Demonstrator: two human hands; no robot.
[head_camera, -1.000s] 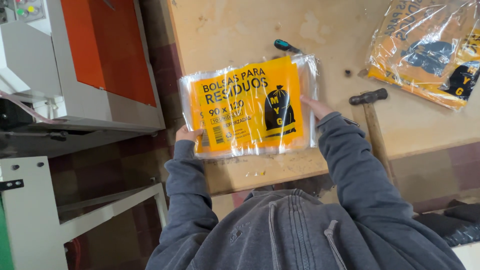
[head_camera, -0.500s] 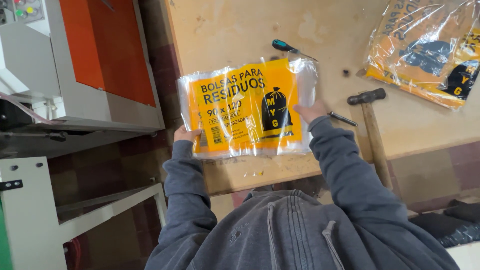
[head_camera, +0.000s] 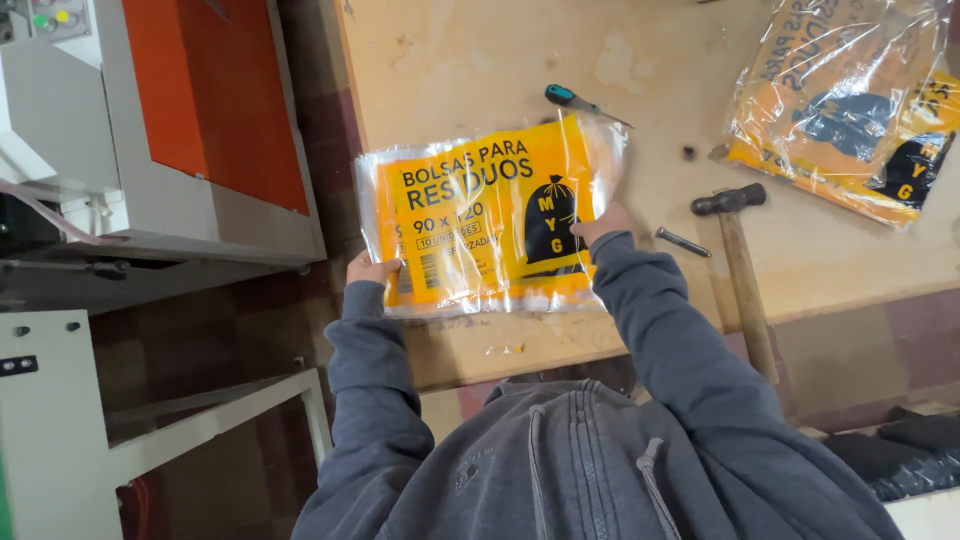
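Holding a clear pack of orange bin bags (head_camera: 490, 215) flat above the near edge of the workbench (head_camera: 450, 60), I grip it from both sides: my left hand (head_camera: 372, 268) pinches the lower left corner, and my right hand (head_camera: 602, 222) clasps the right edge, fingers closed on the plastic. Over the past second the pack has slid a little toward me and to the left, uncovering more of the small screwdriver (head_camera: 582, 102) with the teal handle that lies just beyond its top edge. The pack is now squarer to my view, its printed face up, which suggests I am inspecting it or lining it up. To the right lie a dark nail (head_camera: 683, 241) and a hammer (head_camera: 742, 262), its handle pointing toward me. Farther right rests a second, crumpled pack (head_camera: 850, 100). An orange-and-white machine (head_camera: 190, 110) stands to the left.
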